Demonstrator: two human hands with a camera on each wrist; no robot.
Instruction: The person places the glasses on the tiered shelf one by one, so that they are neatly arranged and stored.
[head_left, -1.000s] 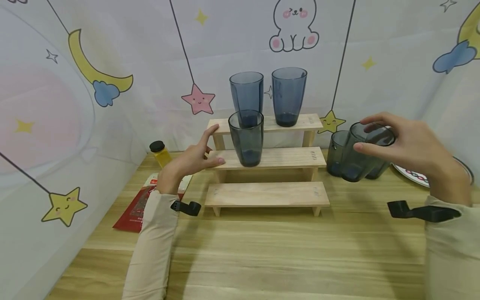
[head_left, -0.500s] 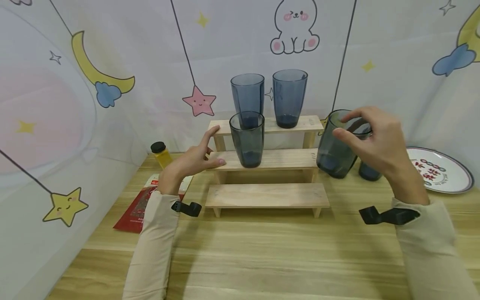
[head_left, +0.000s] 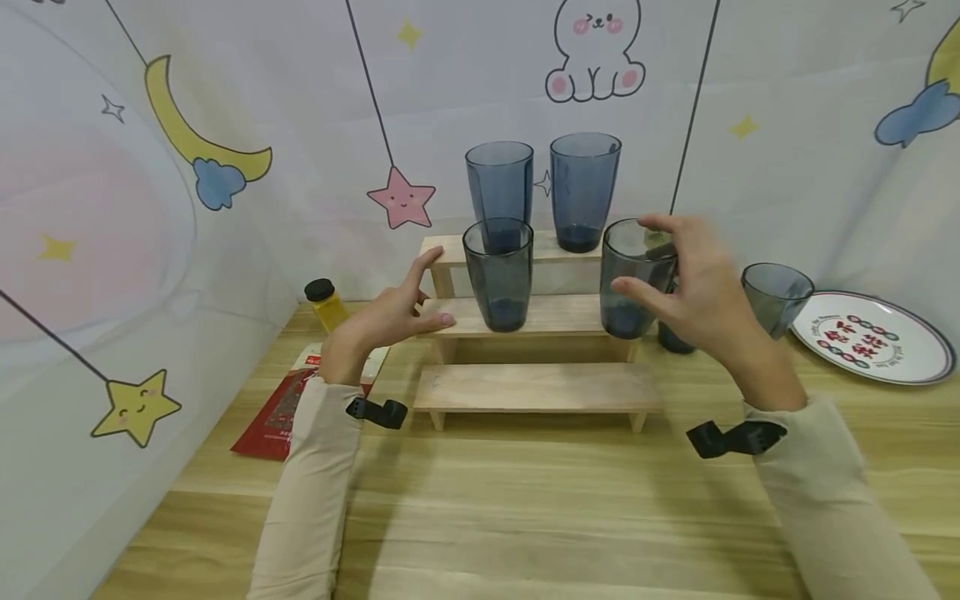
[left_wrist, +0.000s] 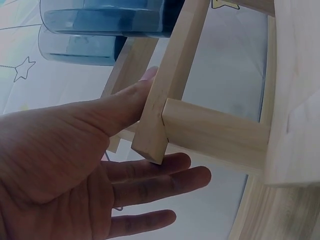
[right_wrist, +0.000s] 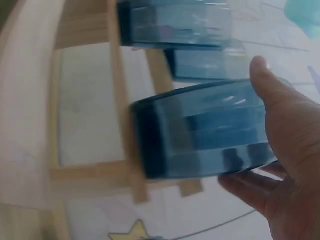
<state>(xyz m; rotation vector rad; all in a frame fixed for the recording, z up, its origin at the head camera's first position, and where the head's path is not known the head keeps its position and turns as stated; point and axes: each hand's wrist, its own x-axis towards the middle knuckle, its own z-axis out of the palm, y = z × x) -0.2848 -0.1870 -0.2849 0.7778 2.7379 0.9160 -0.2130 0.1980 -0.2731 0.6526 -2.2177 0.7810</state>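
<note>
At the right end of the wooden rack's middle tier [head_left: 562, 314], my right hand [head_left: 705, 304] holds a blue-grey glass [head_left: 626, 287] by its upper part, thumb in front and fingers behind. The right wrist view shows that glass [right_wrist: 205, 132] with its base at the tier's edge; whether it bears on the wood I cannot tell. My left hand [head_left: 382, 321] touches the rack's left end, thumb on the middle tier, a finger at the top tier; in the left wrist view the other fingers of this hand [left_wrist: 100, 165] extend past the wood. One glass [head_left: 498, 279] stands on the middle tier.
Two glasses [head_left: 585, 196] stand on the top tier. Right of the rack are another glass [head_left: 776, 292], one partly hidden behind my right hand, and a patterned plate [head_left: 873, 337]. A yellow bottle [head_left: 327, 308] and a red packet [head_left: 270, 417] lie left; the bottle is upright.
My right hand has carried the glass leftward from beside the rack to the middle tier's right end. The left hand has stayed at the rack's left end.
</note>
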